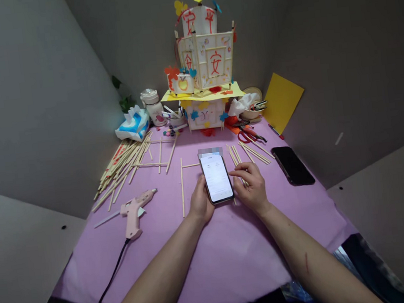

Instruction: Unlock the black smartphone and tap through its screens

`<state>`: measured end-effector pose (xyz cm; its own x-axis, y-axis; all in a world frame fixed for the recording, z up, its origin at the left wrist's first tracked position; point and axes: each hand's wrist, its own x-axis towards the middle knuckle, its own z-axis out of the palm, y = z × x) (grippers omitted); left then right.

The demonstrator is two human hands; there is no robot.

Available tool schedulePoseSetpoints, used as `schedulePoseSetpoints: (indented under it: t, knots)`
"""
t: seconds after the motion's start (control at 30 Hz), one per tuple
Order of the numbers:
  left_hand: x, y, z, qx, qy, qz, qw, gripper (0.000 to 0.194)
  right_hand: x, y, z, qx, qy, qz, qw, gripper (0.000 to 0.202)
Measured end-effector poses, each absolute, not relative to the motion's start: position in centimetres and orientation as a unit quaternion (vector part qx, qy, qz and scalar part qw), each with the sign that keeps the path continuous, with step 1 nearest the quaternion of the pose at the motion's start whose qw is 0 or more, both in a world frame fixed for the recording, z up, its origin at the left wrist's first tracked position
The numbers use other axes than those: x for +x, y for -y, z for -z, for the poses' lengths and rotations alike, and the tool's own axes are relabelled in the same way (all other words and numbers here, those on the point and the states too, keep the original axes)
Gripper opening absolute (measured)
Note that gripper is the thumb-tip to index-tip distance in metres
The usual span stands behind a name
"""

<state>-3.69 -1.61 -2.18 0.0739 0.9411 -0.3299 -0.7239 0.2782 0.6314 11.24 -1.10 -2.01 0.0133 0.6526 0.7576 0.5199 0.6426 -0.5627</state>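
Note:
A smartphone (pixel 216 177) with a lit white screen lies in the middle of the purple tablecloth (pixel 184 251). My left hand (pixel 200 204) grips its lower left edge. My right hand (pixel 251 184) rests at its right edge, fingers curled toward the screen, on top of a few wooden sticks (pixel 235 160). A long wooden stick (pixel 182 188) lies just left of my left hand.
A pink glue gun (pixel 134 212) with a black cord lies left. A pile of sticks (pixel 123 165) sits far left. A second dark phone (pixel 292 165) lies right. At the back stand a paper lantern model (pixel 207 68), tissue pack (pixel 132 125), scissors (pixel 251 135) and a yellow sheet (pixel 282 101).

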Motion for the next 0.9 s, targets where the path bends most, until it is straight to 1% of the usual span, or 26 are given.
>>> schedulePoseSetpoints:
  t: [0.37, 0.6, 0.7, 0.9]
  knots:
    - [-3.7, 1.5, 2.2, 0.144, -0.358, -0.578, 0.719, 0.036, 11.3, 1.1, 2.0, -0.418, 0.705, -0.063, 0.569, 0.019]
    - [-3.8, 1.6, 2.0, 0.156, -0.340, -0.571, 0.731, 0.040, 11.6, 0.7, 2.7, -0.377, 0.771, -0.099, 0.504, 0.024]
    - [-3.9, 1.6, 1.9, 0.158, -0.339, -0.569, 0.732, 0.039, 11.8, 0.4, 3.0, -0.380, 0.777, -0.101, 0.492, 0.025]
    - [-3.9, 1.6, 2.3, 0.176, -0.340, -0.564, 0.732, 0.032, 12.0, 0.0, 3.4, -0.420, 0.751, -0.124, 0.495, 0.042]
